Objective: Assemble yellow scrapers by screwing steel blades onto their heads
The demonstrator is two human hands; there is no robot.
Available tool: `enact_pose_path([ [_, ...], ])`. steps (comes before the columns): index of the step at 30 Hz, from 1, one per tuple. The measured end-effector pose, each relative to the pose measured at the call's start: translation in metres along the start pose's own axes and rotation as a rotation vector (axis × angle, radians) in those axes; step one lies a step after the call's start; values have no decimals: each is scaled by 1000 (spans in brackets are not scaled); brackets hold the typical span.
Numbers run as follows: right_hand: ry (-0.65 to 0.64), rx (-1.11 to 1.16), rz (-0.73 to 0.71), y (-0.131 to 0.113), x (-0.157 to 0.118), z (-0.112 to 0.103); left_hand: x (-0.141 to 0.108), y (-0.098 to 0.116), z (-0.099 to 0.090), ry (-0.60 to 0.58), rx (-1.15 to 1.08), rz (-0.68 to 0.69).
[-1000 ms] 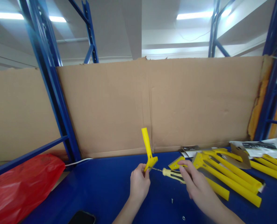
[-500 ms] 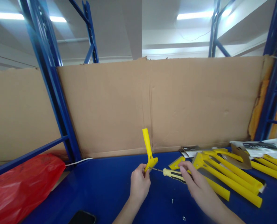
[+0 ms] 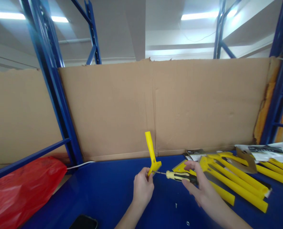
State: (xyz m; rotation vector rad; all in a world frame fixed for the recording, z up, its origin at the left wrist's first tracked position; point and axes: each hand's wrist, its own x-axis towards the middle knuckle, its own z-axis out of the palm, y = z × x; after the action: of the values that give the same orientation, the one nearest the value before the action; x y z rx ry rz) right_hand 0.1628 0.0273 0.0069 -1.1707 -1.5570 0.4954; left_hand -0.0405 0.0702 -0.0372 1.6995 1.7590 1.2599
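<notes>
My left hand [image 3: 143, 184] pinches the head of a yellow scraper [image 3: 151, 149], whose tubular handle points up and away from me. A screwdriver [image 3: 179, 176] with a cream and black handle lies level, its tip against the scraper's head. Around the rear of that handle is my right hand [image 3: 200, 184], thumb below and index finger raised above, in a loose hold. On the blue table under the hands are a small screw [image 3: 176, 205] and a small metal nut or washer [image 3: 188, 223]. The screw joint at the tip is too small to make out.
Several yellow scrapers [image 3: 239, 187] are piled at the right, beside papers [image 3: 270, 152] and a cardboard piece [image 3: 247, 160]. A red plastic bag [image 3: 24, 194] lies at the left, a black phone [image 3: 84, 222] at the front edge. Cardboard [image 3: 112, 111] walls the back between blue posts.
My right hand's fingers have spread and shifted around the screwdriver handle, which has turned and tilted up slightly at its rear. My left hand and the scraper stay in place.
</notes>
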Motion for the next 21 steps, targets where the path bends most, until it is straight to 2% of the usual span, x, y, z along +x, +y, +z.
enact_pose_path([
  [4, -79, -98, -34, 1, 4, -2, -1, 1, 0, -8, 4, 8],
  [6, -67, -120, -12, 0, 3, -2, -1, 1, 0, -11, 10, 16],
  [10, -4, -23, -2, -2, -1, 1, 0, -1, 1, -6, 14, -1],
  [15, -127, -117, -65, -3, 5, -3, 0, -2, 1, -10, 10, 3],
  [18, -133, -186, -31, -4, 6, -5, 0, -2, 1, -6, 12, 23],
  [21, -114, -162, -91, -2, 3, -4, 0, -2, 0, 10, 12, 17],
])
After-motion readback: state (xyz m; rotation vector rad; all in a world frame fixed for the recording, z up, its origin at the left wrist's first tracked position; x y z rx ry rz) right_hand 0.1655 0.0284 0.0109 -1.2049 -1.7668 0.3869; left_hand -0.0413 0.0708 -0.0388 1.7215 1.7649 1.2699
